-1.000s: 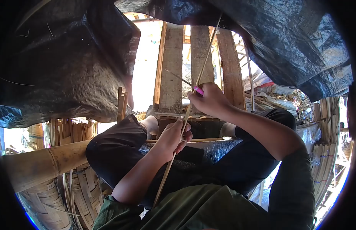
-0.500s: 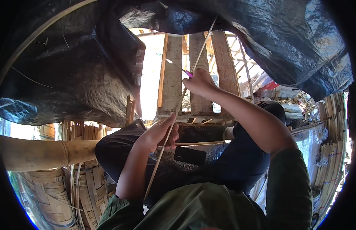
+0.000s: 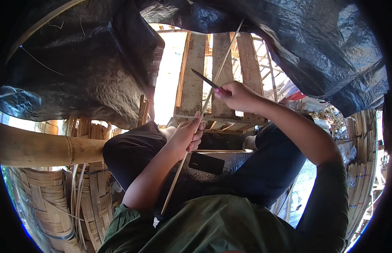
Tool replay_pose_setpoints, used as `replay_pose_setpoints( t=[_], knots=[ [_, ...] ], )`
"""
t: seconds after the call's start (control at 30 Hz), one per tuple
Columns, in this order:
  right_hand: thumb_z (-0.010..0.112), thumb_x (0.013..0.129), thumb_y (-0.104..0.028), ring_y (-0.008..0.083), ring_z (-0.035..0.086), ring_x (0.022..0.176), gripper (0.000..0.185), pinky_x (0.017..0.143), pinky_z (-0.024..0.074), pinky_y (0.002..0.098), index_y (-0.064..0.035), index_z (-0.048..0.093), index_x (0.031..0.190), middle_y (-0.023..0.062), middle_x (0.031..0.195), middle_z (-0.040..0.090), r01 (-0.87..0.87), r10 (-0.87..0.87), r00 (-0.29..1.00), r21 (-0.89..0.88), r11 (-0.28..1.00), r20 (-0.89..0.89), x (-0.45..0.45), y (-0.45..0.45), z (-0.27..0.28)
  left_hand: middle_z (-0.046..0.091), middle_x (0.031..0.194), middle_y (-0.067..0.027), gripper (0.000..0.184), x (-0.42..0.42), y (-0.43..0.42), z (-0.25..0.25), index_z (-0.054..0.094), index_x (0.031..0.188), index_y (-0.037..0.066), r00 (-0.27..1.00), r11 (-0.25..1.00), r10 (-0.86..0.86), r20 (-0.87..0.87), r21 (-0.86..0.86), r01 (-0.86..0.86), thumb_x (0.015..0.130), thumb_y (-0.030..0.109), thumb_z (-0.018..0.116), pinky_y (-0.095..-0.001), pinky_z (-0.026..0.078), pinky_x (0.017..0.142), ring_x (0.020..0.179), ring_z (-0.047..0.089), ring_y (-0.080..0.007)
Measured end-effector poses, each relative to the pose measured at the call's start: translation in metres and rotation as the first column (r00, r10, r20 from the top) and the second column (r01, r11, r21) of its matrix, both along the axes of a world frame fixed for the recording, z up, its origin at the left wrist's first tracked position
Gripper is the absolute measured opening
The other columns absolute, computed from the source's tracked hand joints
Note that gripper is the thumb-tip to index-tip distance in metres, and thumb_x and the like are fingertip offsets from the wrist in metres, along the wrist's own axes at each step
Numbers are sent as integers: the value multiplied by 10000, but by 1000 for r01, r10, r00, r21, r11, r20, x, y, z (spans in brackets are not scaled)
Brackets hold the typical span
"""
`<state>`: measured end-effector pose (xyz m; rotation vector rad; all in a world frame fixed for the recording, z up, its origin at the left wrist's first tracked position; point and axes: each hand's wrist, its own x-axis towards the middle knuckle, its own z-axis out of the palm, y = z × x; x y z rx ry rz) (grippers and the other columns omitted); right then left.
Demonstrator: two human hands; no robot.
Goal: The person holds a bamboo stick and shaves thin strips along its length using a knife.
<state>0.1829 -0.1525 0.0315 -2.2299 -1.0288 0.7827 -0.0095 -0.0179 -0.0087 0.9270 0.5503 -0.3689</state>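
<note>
A long thin bamboo strip (image 3: 175,183) runs slantwise from my lap up past the wooden planks. Around its middle my left hand (image 3: 188,135) is closed. Higher up, my right hand (image 3: 235,97) grips a knife (image 3: 203,78) by its pink handle. The dark blade points up and to the left, across the strip. Whether the edge touches the strip cannot be made out. Below my hands, a black phone-like object (image 3: 206,163) lies between my legs.
Upright wooden planks (image 3: 193,71) stand ahead. Black plastic sheeting (image 3: 90,80) hangs on both sides. A thick bamboo pole (image 3: 48,145) comes in from the left, above woven bamboo (image 3: 48,189). Bundled strips (image 3: 361,177) stand at the right.
Since half a second ago, my right hand has moved slightly right and down, and the blade has turned to show dark. The fingers of my left hand have closed more around the strip.
</note>
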Motion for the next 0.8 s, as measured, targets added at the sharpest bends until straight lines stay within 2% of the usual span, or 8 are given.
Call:
replay_pose_setpoints(
  t=[0.1,0.13,0.37,0.47,0.53,0.57,0.63,0.8],
  knots=[
    [564,969,-304,71,412,528,331,497,342,280,-28,566,785,-15,595,477,-41,46,996,66,997,-81,-6,-6,-8,321,525,54,437,2,-4,-6,444,815,136,1000,1000,12,6,-15,-12,952,550,473,-222,248,335,359,318,-62],
    [536,985,-286,68,404,518,333,485,336,271,-29,562,775,-17,586,474,51,-55,954,-19,999,-294,-14,-8,5,339,520,47,441,2,-5,-7,453,817,128,1000,999,18,6,-37,-18,943,549,494,-226,260,331,358,340,-71],
    [413,1023,-374,130,486,515,453,531,411,315,-27,536,761,22,551,462,23,-17,932,11,1000,-361,-18,-11,-24,429,527,21,454,6,-12,-3,498,811,101,999,989,12,-32,149,-7,943,536,504,-231,327,333,361,390,-75],
    [410,1008,-301,235,534,504,412,551,445,359,-17,566,754,100,593,529,75,-87,990,-101,992,-113,-25,-18,-41,430,520,17,457,6,-18,-4,502,805,92,1000,985,16,17,171,-19,978,510,442,-230,332,315,347,384,-73],
    [376,1018,-317,293,498,491,506,550,411,399,20,452,649,144,520,452,-87,6,940,223,971,341,-31,-25,-69,427,511,13,461,5,-20,-6,502,805,84,999,990,40,6,132,-40,997,492,400,-231,327,304,337,379,-74],
    [376,1018,-317,293,498,491,506,550,411,399,20,452,649,144,520,452,-84,6,941,216,973,338,-33,-30,-72,424,502,9,470,5,-22,-6,502,806,77,998,993,68,-2,101,-68,1015,473,358,-231,322,293,327,374,-74],
    [469,895,-110,341,573,515,234,415,420,451,6,524,699,160,503,483,-112,0,924,268,957,384,-43,-29,-60,420,494,6,477,8,-25,-6,500,804,72,998,986,60,-16,154,-57,1024,459,327,-236,316,286,319,368,-75],
    [478,866,-113,383,548,438,315,432,446,456,-3,512,573,200,479,502,-4,-86,947,279,960,311,-56,-25,-55,389,508,7,460,8,-29,-4,474,817,82,999,976,33,-29,215,-26,1043,424,265,-245,279,288,320,326,-81]
  ],
)
